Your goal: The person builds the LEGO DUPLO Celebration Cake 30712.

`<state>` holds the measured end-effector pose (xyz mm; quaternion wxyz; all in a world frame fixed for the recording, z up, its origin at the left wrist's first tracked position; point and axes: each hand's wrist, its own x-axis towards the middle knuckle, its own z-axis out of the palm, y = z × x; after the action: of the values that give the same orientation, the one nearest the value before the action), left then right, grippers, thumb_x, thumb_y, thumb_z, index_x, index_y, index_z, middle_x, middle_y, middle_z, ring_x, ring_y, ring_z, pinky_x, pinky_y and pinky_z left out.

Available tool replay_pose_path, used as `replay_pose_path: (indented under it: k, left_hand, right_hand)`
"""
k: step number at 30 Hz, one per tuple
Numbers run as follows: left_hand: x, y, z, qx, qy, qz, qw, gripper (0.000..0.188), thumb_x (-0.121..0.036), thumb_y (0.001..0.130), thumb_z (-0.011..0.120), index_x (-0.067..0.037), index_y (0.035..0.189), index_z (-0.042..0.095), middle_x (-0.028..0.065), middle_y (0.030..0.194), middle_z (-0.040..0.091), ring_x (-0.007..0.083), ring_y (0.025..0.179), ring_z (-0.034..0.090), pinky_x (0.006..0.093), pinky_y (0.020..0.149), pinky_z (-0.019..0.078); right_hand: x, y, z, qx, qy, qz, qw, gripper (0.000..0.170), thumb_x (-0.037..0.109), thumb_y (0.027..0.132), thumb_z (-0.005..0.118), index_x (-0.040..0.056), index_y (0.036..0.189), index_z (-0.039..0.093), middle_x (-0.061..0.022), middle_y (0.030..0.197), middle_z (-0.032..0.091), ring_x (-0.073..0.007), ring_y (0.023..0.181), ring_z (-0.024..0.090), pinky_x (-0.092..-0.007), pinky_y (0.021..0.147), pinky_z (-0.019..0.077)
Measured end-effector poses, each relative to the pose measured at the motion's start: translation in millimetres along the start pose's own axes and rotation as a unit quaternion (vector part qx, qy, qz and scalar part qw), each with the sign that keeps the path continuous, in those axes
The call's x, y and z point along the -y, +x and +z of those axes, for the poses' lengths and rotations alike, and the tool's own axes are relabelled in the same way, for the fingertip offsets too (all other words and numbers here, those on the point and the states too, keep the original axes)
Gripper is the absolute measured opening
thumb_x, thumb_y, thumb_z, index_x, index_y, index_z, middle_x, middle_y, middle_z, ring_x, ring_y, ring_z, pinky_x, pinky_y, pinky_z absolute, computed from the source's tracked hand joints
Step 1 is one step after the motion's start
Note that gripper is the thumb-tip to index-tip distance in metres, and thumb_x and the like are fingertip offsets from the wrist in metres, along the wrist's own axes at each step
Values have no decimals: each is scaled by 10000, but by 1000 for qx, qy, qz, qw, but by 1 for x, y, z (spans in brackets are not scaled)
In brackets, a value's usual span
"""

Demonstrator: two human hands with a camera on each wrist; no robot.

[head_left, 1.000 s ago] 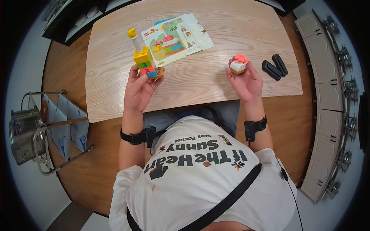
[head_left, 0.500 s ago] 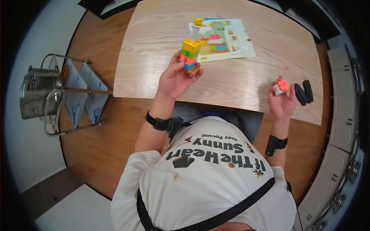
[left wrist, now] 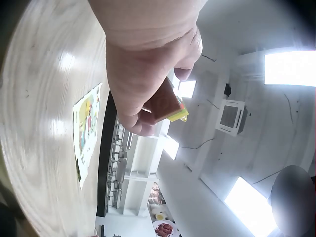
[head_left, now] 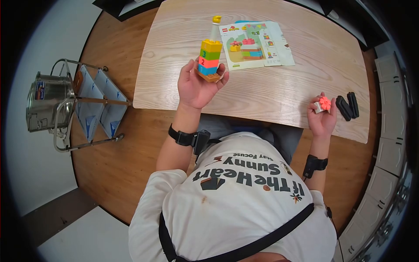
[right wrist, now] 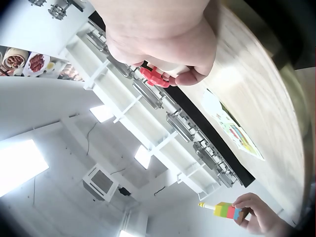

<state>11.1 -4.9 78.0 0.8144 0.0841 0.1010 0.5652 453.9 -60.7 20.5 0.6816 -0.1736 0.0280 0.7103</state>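
In the head view my left hand (head_left: 197, 89) holds up a tower of toy building bricks (head_left: 208, 61), gripped low at its brown base. Blue, red and green bricks numbered 1, 2 and 3 stack below a yellow one, topped by a white candle with a yellow flame. From the left wrist, the brown underside (left wrist: 165, 101) shows between thumb and fingers. My right hand (head_left: 322, 120) holds a small white brick piece with a coral flower-shaped top (head_left: 324, 103) in its fingers, palm up; in the right wrist view the fingers partly hide this piece.
A printed instruction booklet (head_left: 251, 48) lies on the wooden table (head_left: 174, 43), just right of the tower. Two black objects (head_left: 347, 107) lie at the right side, close to my right hand. Left of the table stands a metal trolley (head_left: 94, 102) with a steel pot (head_left: 50, 102).
The head view has swung left, shifting the scene rightward. My left hand has turned the tower so its numbers face me squarely, now upright. The right hand has lowered toward the table's near right corner.
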Motion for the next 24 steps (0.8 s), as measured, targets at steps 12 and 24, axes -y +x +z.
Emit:
replay_pose_path:
  k: [12, 24]
  left_hand:
    - [0, 10, -29, -14, -83, 28, 996, 390, -345, 1076, 579, -2, 1257, 618, 80, 1052, 632, 213, 953, 593, 375, 880, 505]
    - [3, 7, -31, -122, -120, 52, 984, 436, -471, 1059, 637, -49, 1159, 683, 32, 874, 665, 194, 829, 598, 370, 816, 501]
  right_hand:
    - [-1, 0, -10, -23, -3, 15, 1000, 375, 341, 1091, 655, 15, 1273, 627, -96, 1112, 665, -237, 1026, 619, -371, 787, 463]
    - [-8, 0, -10, -43, -42, -2, 998, 344, 285, 1075, 672, 20, 1287, 614, -82, 1109, 670, -240, 1028, 618, -369, 781, 464]
